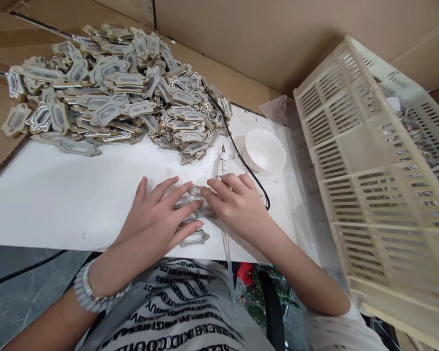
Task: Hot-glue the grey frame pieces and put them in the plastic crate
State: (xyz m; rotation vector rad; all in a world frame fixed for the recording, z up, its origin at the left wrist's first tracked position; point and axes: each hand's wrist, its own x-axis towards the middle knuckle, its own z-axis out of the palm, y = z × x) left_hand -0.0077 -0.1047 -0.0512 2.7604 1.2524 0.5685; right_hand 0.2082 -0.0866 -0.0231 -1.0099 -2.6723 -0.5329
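Palm down, my left hand (151, 217) spreads its fingers over a short column of grey, scroll-edged frame-shaped pieces (195, 238) on the white board. The fingertips rest on or beside these pieces, covering part of them. My right hand (237, 204) lies just to the right, its index finger reaching the upper pieces and its other fingers curled over a white pen-shaped tool (221, 165). The tool's pointed tip faces away from me, and a clear tube (226, 243) comes out below the hand. Much of the grip is hidden under the palm.
A large heap of similar frame-shaped pieces (106, 97) covers the back left. A white bowl (265, 150) stands right of the tool, beside a black cable (237, 148). A cream slatted plastic crate (354, 146) leans at the right, with small metallic parts inside. Cardboard walls enclose the back.
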